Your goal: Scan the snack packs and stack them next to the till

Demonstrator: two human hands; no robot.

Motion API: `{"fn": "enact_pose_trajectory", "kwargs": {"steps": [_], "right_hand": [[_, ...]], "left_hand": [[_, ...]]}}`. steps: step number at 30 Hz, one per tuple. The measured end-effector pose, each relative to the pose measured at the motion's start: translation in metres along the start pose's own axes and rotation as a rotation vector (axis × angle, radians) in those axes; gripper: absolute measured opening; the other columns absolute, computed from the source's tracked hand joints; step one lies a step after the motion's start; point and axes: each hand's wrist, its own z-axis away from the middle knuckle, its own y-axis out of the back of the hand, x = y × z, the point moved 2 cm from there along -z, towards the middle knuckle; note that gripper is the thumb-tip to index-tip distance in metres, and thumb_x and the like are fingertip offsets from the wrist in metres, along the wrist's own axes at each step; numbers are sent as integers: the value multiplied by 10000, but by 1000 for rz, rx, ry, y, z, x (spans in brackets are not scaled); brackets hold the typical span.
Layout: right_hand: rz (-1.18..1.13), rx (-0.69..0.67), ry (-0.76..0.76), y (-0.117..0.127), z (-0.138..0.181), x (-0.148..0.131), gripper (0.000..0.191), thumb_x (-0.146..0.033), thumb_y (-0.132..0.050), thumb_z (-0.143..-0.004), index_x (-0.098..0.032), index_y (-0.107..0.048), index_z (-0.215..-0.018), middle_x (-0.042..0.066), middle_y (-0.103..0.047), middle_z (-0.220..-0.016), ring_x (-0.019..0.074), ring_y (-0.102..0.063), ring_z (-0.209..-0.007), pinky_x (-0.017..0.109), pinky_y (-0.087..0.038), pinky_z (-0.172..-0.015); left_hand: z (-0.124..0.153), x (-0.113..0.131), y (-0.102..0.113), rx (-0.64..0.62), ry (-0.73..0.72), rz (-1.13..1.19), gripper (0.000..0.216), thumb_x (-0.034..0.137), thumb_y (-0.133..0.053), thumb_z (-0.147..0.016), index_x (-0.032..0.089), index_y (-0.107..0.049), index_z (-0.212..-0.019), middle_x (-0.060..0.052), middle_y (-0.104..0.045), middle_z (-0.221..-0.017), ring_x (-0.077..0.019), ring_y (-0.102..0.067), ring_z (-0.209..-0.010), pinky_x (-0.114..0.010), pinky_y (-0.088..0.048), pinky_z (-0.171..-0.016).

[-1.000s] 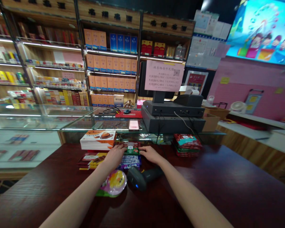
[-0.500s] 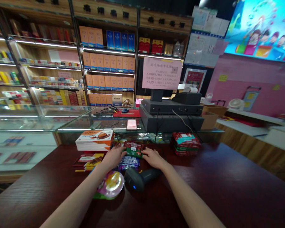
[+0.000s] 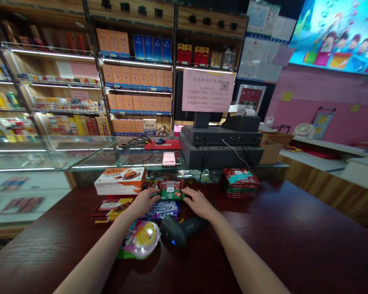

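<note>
Between my two hands lies a brown-and-green snack packet [image 3: 171, 190], level, with red-brown wrappers partly seen beside it. My left hand [image 3: 145, 202] has its fingertips closed against the packet's left end. At the right end, the fingers of my right hand [image 3: 199, 203] pinch the packet's edge; the thumbs are partly hidden. Just nearer to me are blue-purple snack packets [image 3: 162, 210], partly covered by my left hand. A dark barcode scanner [image 3: 178, 232] rests below them. Near my left forearm sits a round, clear-topped candy package [image 3: 145, 237] with a yellow figure.
A white-and-orange Dove box [image 3: 119, 181] stands at left, with yellow and red chocolate packs [image 3: 110, 209] in front. Stacked red-and-green packets [image 3: 239, 183] lie at right. Behind the dark wooden counter [image 3: 279, 245] are a glass case and a cash register [image 3: 221, 149].
The snack packet has turned from a slight tilt to level and moved a little away from me. Both hands stay at its ends. The camera view has shifted slightly.
</note>
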Motion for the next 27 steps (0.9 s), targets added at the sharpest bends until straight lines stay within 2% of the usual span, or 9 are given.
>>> {"fn": "enact_pose_trajectory", "kwargs": {"steps": [7, 15, 27], "right_hand": [[-44, 96, 108, 6, 7, -10, 530, -188, -532, -912, -271, -527, -1435, 84, -498, -1522, 231, -400, -1453, 575, -179, -1223], [-14, 260, 300, -1, 7, -8, 569, -170, -522, -898, -285, -506, -1455, 73, -525, -1502, 226, -454, -1417, 547, -293, -1202], [109, 522, 472, 5, 12, -9, 522, -130, -467, -949, -267, -522, -1449, 79, -604, -1421, 223, -550, -1329, 475, -440, -1128]], "left_hand": [[9, -5, 14, 151, -42, 115, 395, 333, -564, -850, 201, -693, -1199, -74, -720, -1244, -248, -670, -1153, -376, -489, -1040], [27, -5, 19, 337, -115, 221, 457, 311, -602, -829, 203, -645, -1271, -76, -678, -1314, -244, -633, -1213, -418, -469, -1090], [34, 9, 20, 385, -151, 225, 498, 245, -601, -834, 217, -604, -1332, -84, -618, -1398, -249, -570, -1299, -437, -419, -1143]]}}
